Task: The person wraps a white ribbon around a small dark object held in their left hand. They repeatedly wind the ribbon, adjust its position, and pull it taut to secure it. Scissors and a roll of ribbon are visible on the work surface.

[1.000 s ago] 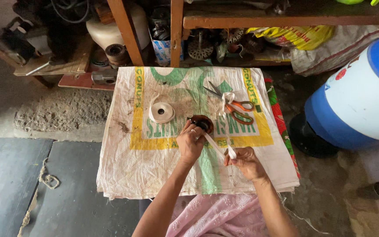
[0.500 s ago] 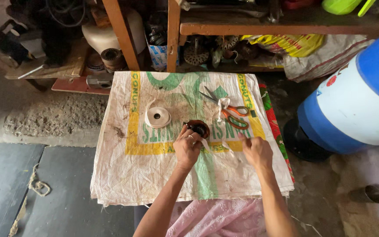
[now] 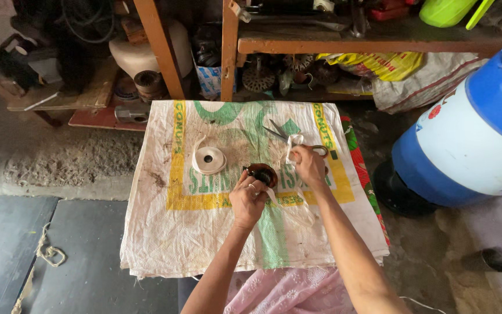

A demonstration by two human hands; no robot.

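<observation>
My left hand (image 3: 247,201) grips a small dark brown round part (image 3: 262,173) and holds it on the woven sack cloth (image 3: 164,232) that covers the table. My right hand (image 3: 308,166) lies further back on the orange handles of the scissors (image 3: 276,132), fingers curled over them. The blades point to the back left. A strip of white tape (image 3: 292,143) lies looped beside the scissors. A roll of white tape (image 3: 208,159) rests flat on the cloth, left of the dark part and apart from both hands.
A large blue and white drum (image 3: 472,134) stands on the right. Orange wooden shelf posts (image 3: 158,49) and cluttered shelves rise behind the table. A small metal cup (image 3: 487,259) sits on the floor at the right. A knotted cord (image 3: 49,253) lies at the lower left.
My right hand has moved from the near side, next to my left hand, back and to the right onto the scissors. My left hand has stayed on the dark part.
</observation>
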